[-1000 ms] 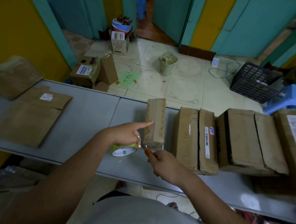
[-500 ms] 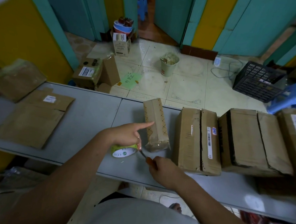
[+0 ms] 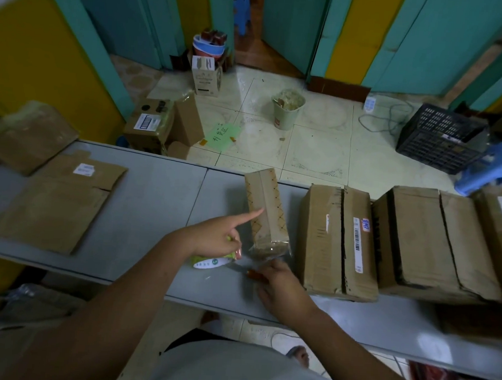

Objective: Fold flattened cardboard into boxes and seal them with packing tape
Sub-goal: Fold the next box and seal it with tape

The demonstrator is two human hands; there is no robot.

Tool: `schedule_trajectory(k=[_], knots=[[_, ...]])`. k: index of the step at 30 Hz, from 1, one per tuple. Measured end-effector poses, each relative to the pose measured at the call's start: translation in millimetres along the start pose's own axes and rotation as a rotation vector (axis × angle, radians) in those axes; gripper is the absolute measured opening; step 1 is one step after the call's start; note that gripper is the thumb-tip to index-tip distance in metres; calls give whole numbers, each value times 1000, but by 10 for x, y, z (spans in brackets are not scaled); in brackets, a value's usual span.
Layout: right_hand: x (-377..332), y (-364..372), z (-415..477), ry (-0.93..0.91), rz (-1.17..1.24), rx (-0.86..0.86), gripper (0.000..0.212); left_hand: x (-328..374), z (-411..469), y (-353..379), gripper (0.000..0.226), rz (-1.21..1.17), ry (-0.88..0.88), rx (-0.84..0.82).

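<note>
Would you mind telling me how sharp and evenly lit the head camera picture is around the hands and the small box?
Head view: dim, soft light on the table, the floor tiles brighter; the small box and left hand holding the tape roll fairly sharp; the right hand with its orange-handled cutter smeared by motion; edges blur and the table's rim bows.

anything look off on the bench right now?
The small box sits askew to the bigger boxes beside it, and the clear tape at its near end is bunched and wrinkled, not flat.

Handwriting on green note, barcode label on box, nothing legible
</note>
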State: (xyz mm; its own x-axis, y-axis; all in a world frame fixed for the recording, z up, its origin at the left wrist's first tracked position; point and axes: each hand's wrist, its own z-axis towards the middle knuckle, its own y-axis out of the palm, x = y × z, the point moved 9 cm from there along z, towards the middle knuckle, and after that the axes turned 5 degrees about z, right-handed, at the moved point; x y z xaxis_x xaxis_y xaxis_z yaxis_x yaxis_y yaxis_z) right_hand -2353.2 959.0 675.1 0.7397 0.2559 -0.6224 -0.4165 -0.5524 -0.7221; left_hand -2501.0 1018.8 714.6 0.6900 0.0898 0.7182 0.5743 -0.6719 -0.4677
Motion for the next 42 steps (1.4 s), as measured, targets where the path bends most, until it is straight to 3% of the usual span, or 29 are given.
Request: schedule_trajectory(k=[3,6,11,18,22,27,34,42], knots=[[-266,-710,-238,-203,187,354,16,-55,3,19,99,-26,9,12],[-356,-1224,-165,-242,113,559,16,-77,18,49,103,-40,20,7],[-206,-1008,287,-93,-104,242,51,-90,10,22,104,-51,27,38],[-165,-1008,258,-83,-78,300,50,-146,-179,-123,93,-5,144,219],[-173,-1013,259,-69,-38,268,50,-382,-253,-151,92,-49,116,283],[-129,-995,275,-56,7,276,49,-723,-381,-210,88,226,60,468],[-51,-968,275,-61,46,275,49,-1013,-412,-323,94,345,27,672],[-18,-948,289,-74,60,269,48,-1296,-293,-287,88,247,-43,669]])
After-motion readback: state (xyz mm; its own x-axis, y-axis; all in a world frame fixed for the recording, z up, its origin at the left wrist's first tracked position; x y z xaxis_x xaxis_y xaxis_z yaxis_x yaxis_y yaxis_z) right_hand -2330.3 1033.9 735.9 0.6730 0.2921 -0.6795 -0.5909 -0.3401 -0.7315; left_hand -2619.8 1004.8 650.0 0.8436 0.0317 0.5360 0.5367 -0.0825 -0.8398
